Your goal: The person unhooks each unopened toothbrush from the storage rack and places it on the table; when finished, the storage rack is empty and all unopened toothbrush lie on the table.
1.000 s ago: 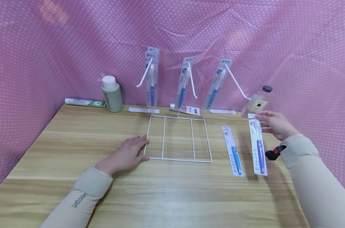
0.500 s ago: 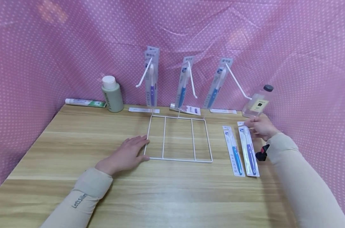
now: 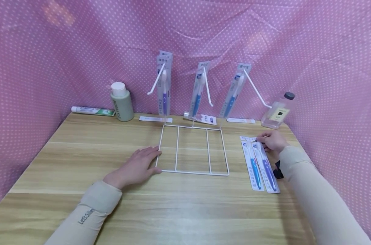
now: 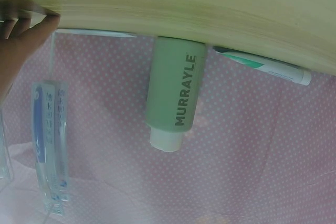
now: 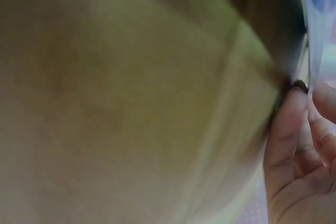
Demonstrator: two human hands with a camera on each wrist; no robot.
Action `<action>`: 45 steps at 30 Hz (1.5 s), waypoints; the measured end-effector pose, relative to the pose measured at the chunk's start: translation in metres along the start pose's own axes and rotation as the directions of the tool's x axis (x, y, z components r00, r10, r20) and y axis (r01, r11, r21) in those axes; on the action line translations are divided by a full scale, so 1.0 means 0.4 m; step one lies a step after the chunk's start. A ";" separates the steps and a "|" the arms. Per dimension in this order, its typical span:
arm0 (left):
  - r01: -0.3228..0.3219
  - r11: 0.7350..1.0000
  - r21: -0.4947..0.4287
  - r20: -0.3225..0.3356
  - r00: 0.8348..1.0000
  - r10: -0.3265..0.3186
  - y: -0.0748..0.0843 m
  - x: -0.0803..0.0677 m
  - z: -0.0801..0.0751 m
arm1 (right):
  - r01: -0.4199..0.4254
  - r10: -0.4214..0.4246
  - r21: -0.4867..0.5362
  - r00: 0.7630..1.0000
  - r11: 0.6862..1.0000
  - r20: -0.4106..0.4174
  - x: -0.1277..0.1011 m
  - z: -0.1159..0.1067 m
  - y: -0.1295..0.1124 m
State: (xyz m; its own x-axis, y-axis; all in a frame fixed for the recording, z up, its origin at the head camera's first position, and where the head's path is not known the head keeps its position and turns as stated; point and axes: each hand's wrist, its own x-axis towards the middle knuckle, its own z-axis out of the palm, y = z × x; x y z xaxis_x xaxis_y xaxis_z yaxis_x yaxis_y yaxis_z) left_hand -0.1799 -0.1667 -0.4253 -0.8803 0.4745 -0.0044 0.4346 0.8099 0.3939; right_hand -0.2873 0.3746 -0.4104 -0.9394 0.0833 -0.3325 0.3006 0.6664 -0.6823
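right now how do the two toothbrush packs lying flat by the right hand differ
The blue toothbrush pack holds a blue-handled brush; the purple toothbrush pack holds a purple one. The right hand pinches the purple pack's top end, while the blue pack lies untouched, nearer the wire rack. Both lie flat on the table, side by side.

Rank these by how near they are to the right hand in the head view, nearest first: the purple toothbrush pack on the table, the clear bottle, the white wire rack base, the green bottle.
From the right hand:
1. Purple toothbrush pack, pinched at its top end by that hand.
2. Clear bottle, just behind the hand at the table's back right.
3. White wire rack base, at the table's middle, to the hand's left.
4. Green bottle, far back left.
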 end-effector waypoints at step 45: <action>-0.017 1.000 0.009 -0.014 1.000 0.017 0.001 -0.004 -0.001 | 0.415 -0.413 0.846 0.872 0.336 -0.264 -0.125 -0.117 -0.559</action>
State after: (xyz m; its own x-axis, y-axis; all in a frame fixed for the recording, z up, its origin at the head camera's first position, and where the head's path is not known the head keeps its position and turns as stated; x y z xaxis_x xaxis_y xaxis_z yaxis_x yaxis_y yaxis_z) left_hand -0.1784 -0.1674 -0.4247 -0.8752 0.4835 0.0156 0.4514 0.8045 0.3860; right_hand -0.3154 0.2559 -0.2108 -0.9866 -0.0072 0.1632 -0.1492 -0.3683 -0.9177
